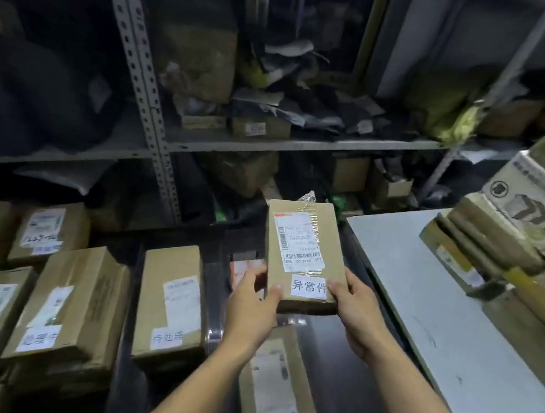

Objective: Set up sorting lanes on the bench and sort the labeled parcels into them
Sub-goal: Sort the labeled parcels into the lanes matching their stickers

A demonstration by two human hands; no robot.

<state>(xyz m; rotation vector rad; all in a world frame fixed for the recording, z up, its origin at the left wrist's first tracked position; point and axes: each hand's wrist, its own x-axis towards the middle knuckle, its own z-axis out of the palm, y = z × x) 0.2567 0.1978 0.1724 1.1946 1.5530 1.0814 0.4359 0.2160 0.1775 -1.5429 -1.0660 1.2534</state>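
Steel shelving (147,95) looms behind, the white tabletop (425,293) to the right, labelled cartons (170,300) in rows below. Held above them, the flat parcel (304,255) marked 异常件 sits in a two-sided grip: left hand (252,301) and right hand (356,311) pinch its near corners. Best keep it level, read the tag, and lower it squarely.
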